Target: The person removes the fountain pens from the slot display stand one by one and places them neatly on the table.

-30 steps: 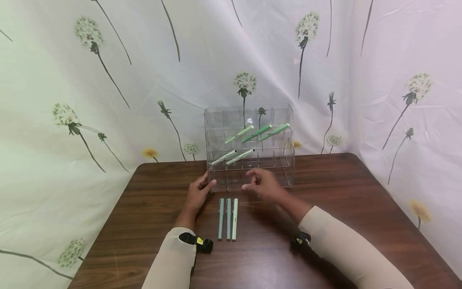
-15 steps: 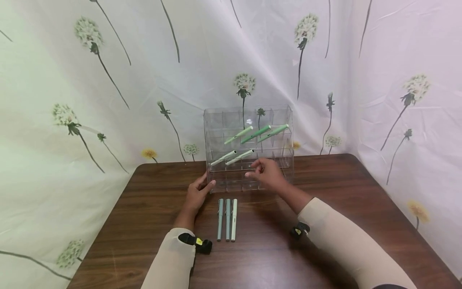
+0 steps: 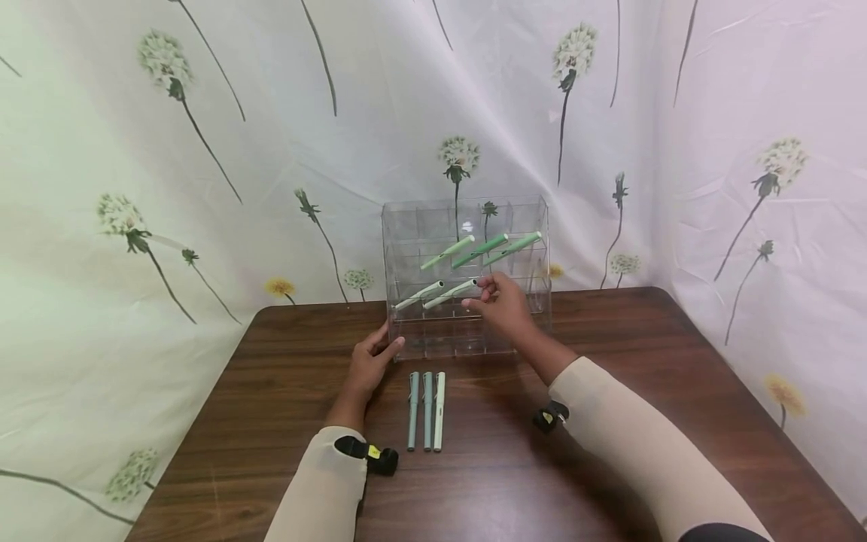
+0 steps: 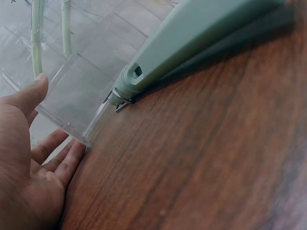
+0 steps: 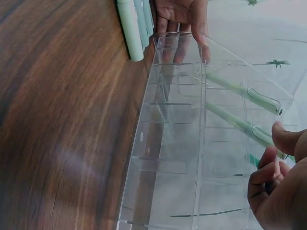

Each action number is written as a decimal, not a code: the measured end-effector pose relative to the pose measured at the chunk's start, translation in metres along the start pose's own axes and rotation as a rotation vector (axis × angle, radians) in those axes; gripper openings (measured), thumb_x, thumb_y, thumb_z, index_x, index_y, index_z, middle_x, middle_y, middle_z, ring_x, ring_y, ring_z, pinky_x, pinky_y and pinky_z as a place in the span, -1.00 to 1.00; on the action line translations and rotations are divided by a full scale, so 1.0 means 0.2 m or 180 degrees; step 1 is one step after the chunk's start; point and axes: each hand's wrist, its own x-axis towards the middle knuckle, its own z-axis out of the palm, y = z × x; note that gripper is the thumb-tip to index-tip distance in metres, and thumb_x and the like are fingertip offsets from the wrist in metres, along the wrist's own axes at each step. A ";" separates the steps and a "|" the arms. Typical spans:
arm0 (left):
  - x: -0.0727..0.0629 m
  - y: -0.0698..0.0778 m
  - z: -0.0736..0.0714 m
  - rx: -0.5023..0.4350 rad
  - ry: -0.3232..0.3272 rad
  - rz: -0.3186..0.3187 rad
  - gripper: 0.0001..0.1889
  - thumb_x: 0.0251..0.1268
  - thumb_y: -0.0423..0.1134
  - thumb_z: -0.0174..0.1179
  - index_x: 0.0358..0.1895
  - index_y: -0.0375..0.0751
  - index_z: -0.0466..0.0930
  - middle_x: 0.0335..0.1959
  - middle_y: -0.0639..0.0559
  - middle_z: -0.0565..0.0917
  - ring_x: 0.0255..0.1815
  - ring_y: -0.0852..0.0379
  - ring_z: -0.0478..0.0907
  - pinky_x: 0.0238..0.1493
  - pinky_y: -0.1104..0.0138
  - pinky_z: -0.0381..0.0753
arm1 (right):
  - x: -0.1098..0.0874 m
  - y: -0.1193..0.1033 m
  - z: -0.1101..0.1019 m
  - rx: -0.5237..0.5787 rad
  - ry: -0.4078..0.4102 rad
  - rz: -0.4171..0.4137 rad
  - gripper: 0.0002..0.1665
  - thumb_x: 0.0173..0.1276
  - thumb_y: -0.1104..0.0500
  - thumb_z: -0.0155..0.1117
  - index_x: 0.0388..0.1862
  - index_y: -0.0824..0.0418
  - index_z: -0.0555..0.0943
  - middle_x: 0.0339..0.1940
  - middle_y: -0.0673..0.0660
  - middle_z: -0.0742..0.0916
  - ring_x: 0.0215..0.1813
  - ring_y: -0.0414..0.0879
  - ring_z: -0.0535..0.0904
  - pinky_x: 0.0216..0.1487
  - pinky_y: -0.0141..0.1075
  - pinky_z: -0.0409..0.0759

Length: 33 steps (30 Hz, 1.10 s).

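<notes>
A clear acrylic pen rack (image 3: pixel 406 339) stands at the back of the table. My left hand (image 3: pixel 369 369) holds its lower left side, thumb at the front edge and fingers along the outer side. In the rack, two pale green pens lie slanted in a lower row, one pen (image 3: pixel 418 296) left of the other pen (image 3: pixel 443 295). My right hand (image 3: pixel 506 307) is at the right pen's capped end, with thumb and curled index finger apart beside it. Above are a light green pen (image 3: pixel 447 253), a dark green pen (image 3: pixel 479 251) and a mid-green pen (image 3: pixel 512 248).
On the wooden table (image 3: pixel 271 452), two grey-green pens (image 3: pixel 413 414) and a pale green pen (image 3: pixel 439 414) lie side by side in front of the rack. A flower-printed cloth (image 3: pixel 325 165) hangs right behind the table.
My right hand has moved up from the rack's bottom row to the capped end of the right pen in the row above. My left hand has stayed at the rack's side.
</notes>
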 end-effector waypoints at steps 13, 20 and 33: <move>0.01 0.00 -0.01 0.0030 0.0012 -0.0049 -0.30 0.60 -0.08 0.36 0.70 -0.02 0.36 0.60 -0.27 0.52 0.56 -0.24 0.54 0.52 -0.11 0.51 | 0.06 0.00 0.07 0.0100 0.0050 -0.0147 -0.40 0.38 0.21 0.64 0.30 0.36 0.60 0.12 0.36 0.70 0.07 0.25 0.69 -0.03 -0.04 0.65; 0.01 -0.01 -0.01 -0.0029 -0.0013 -0.0033 -0.29 0.60 -0.05 0.37 0.70 -0.01 0.36 0.65 -0.25 0.46 0.60 -0.26 0.49 0.55 -0.16 0.47 | 0.08 0.01 0.08 0.0210 -0.0053 0.0021 -0.38 0.43 0.21 0.60 0.37 0.36 0.58 0.25 0.36 0.67 -0.10 0.24 0.77 -0.16 -0.16 0.73; 0.01 -0.02 0.00 0.0030 0.0026 -0.0045 -0.29 0.59 -0.04 0.38 0.69 0.03 0.37 0.65 -0.21 0.46 0.58 -0.26 0.51 0.56 -0.17 0.48 | 0.11 0.03 0.11 0.0523 -0.0197 0.0334 -0.41 0.46 0.21 0.57 0.39 0.29 0.59 0.43 0.34 0.65 -0.26 0.42 0.76 -0.18 0.11 0.81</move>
